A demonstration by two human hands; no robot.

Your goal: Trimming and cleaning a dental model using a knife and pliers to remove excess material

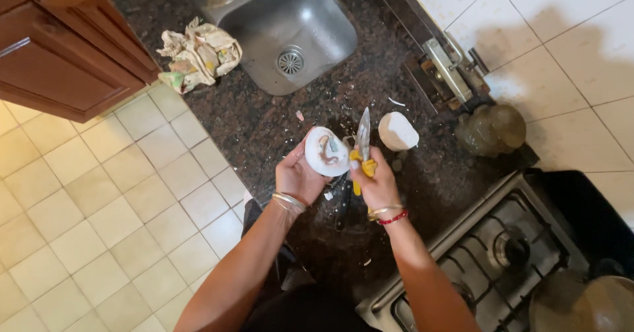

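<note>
Above the counter's point(264, 127) front edge, the left hand point(298, 177) cupped a white coconut half point(326, 151), fingers curled behind it. Just beside it, the right hand point(376, 183) clenched a yellow-handled knife point(362, 148), blade pointing toward the sink point(323, 48).

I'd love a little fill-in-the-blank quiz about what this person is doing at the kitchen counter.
1. The right hand grips a knife whose handle is coloured ____.
2. The left hand holds a round white piece; a second white piece lies on the dark ____.
3. Beyond both hands sits a steel ____ with a round drain.
4. The crumpled cloth lies on the counter beside the ____.

Missing words: yellow; counter; sink; sink
</note>
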